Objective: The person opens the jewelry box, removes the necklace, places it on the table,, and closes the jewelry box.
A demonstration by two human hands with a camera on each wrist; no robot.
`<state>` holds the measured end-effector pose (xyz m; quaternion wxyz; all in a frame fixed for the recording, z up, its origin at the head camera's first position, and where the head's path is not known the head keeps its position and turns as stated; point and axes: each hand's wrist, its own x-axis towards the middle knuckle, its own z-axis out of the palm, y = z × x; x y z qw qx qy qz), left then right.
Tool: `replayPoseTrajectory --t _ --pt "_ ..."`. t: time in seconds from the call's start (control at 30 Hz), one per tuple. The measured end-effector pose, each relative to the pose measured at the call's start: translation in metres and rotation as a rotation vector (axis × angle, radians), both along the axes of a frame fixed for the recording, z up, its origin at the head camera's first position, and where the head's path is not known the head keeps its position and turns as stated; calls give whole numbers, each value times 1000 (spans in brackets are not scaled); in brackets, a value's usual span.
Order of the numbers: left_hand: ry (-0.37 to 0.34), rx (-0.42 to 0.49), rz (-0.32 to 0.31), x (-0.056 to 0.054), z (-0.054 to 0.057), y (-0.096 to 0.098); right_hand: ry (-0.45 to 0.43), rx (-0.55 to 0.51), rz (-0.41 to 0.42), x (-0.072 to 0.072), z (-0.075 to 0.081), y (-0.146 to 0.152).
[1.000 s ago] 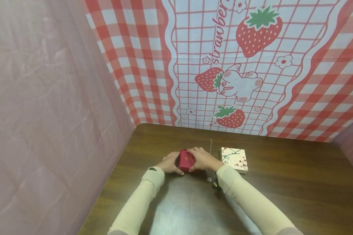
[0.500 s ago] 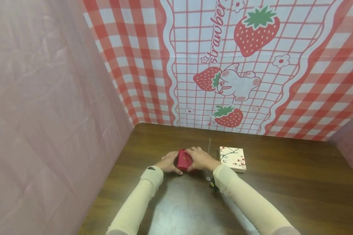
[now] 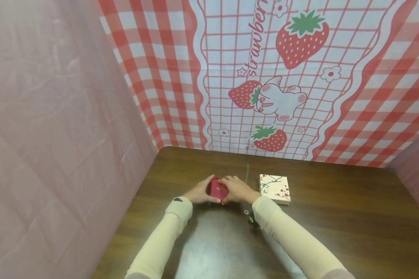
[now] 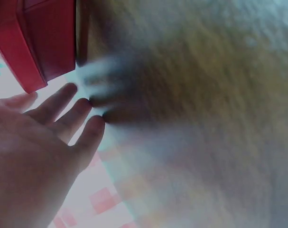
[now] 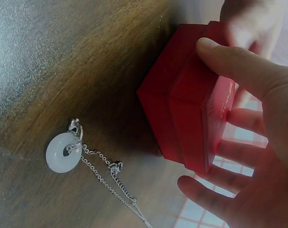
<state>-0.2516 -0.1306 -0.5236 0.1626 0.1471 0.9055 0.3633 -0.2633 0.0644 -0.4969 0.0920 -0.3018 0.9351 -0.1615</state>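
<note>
Brown tabletop (image 3: pixel 335 209), right hand (image 3: pixel 238 190) gripping red box (image 5: pixel 186 109), left hand (image 4: pixel 37 142) splayed alongside

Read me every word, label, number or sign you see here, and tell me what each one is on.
"strawber", on the checked cloth; the rest is cut off by the picture's top edge.
Gold marking on the red box: too small and blurred to read.

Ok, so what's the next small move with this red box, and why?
Probably ease the lid up with the right grip, which spans it, while the left grip steadies the red box at its left side: the lid is on, and the necklace lies outside on the table, so opening seems a sensible step.
</note>
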Motion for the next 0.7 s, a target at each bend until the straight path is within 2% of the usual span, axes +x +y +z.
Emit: replayPoseTrajectory --t 0.17,0.4,0.57,0.7 --pt "20 65 3 1 0 -2 -14 1 -12 0 -1 0" --pt "42 25 -3 -2 -7 0 -9 7 -16 2 -4 0" --pt "54 62 2 -1 -8 1 -14 10 -23 2 -5 -1" --pt "33 70 22 1 -7 1 -18 5 -24 2 -6 -2"
